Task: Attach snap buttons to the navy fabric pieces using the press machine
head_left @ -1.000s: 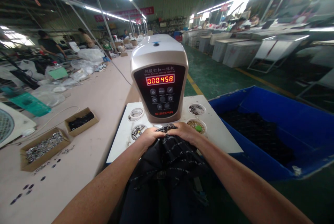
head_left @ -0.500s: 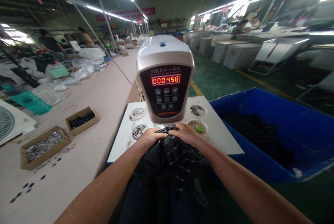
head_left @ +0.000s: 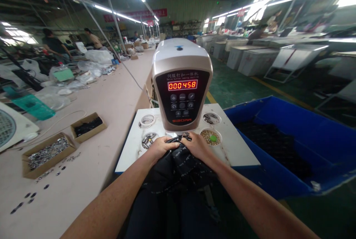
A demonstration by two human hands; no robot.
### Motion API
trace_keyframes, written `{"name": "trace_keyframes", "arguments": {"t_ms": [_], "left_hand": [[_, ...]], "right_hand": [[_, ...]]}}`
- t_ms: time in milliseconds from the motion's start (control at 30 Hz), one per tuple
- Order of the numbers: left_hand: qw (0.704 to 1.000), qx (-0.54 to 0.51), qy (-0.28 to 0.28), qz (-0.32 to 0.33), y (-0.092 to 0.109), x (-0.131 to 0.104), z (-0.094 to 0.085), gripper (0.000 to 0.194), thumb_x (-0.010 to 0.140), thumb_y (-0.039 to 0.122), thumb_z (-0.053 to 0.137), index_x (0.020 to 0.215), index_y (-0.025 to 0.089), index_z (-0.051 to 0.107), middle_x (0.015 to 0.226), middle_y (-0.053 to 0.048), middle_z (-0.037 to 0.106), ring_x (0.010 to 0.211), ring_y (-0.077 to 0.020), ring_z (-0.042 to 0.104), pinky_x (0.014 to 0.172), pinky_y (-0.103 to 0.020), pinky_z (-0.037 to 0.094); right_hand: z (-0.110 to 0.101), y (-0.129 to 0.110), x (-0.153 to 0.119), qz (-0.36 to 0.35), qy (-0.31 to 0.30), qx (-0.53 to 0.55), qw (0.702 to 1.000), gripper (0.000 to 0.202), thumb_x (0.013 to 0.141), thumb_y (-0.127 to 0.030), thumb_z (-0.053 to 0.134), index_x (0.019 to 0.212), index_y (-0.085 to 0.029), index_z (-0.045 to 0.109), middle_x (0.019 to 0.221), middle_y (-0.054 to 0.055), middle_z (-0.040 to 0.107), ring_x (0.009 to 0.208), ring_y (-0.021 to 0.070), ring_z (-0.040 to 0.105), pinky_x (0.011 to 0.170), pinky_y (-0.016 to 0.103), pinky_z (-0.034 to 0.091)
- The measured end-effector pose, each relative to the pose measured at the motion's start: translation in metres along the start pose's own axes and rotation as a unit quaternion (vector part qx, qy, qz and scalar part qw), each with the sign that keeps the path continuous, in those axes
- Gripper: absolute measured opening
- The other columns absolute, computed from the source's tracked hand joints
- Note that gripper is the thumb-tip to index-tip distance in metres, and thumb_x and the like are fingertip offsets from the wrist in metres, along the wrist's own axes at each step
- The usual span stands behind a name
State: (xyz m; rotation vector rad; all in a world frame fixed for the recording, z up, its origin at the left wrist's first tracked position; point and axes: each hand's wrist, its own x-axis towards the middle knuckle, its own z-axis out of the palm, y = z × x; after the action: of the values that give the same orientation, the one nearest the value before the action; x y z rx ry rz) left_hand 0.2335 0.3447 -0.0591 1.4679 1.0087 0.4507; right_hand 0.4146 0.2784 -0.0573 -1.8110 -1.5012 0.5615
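Black printed fabric point(head_left: 180, 166), seemingly a garment, hangs from both my hands over my lap. My left hand point(head_left: 161, 147) is closed on its upper edge, thumb on top. On the other side my right hand point(head_left: 197, 144) pinches the same edge, close to the left thumb. Both hands are just under the head of a button-attaching machine point(head_left: 183, 87), whose red display reads 000458. The machine's working point is mostly hidden behind the fingers and cloth. A white machine table point(head_left: 236, 153) lies around the hands.
Recessed cups hold metal parts point(head_left: 149, 140) and brass-coloured pieces point(head_left: 207, 137) with a green object. Left, on a long table point(head_left: 91, 164), are a cardboard box of metal fasteners point(head_left: 47, 153) and a box of black pieces point(head_left: 88, 125). A blue bin point(head_left: 330, 131) with dark fabric stands right.
The view has shifted slightly, so the machine appears farther right. My right hand has drawn its fingers in a little at the fabric edge. The display number is the same.
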Motion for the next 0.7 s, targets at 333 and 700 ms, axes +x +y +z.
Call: {"name": "trace_keyframes", "arguments": {"t_ms": [333, 700], "left_hand": [[0.999, 0.005, 0.034, 0.009, -0.0002, -0.0017, 0.0002, 0.035, 0.068, 0.034, 0.07, 0.096, 0.014, 0.067, 0.093, -0.005, 0.072, 0.091, -0.0236, 0.064, 0.085, -0.033, 0.046], [0.999, -0.017, 0.031, 0.004, -0.0041, -0.0001, 0.0012, 0.038, 0.066, 0.036, 0.068, 0.098, 0.015, 0.066, 0.091, -0.004, 0.071, 0.088, -0.0227, 0.064, 0.083, -0.032, 0.046]], "right_hand": [[0.0001, 0.005, 0.0, -0.023, -0.031, -0.019, 0.999, 0.027, 0.09, -0.034, 0.053, 0.105, -0.022, 0.072, 0.107, 0.007, 0.074, 0.1, 0.0237, 0.066, 0.083, 0.028, 0.043], [0.0003, 0.0045, 0.0034, 0.021, -0.018, -0.026, 0.999, 0.019, 0.088, -0.033, 0.055, 0.094, -0.018, 0.066, 0.095, 0.009, 0.073, 0.091, 0.0241, 0.065, 0.074, 0.028, 0.04]]}}
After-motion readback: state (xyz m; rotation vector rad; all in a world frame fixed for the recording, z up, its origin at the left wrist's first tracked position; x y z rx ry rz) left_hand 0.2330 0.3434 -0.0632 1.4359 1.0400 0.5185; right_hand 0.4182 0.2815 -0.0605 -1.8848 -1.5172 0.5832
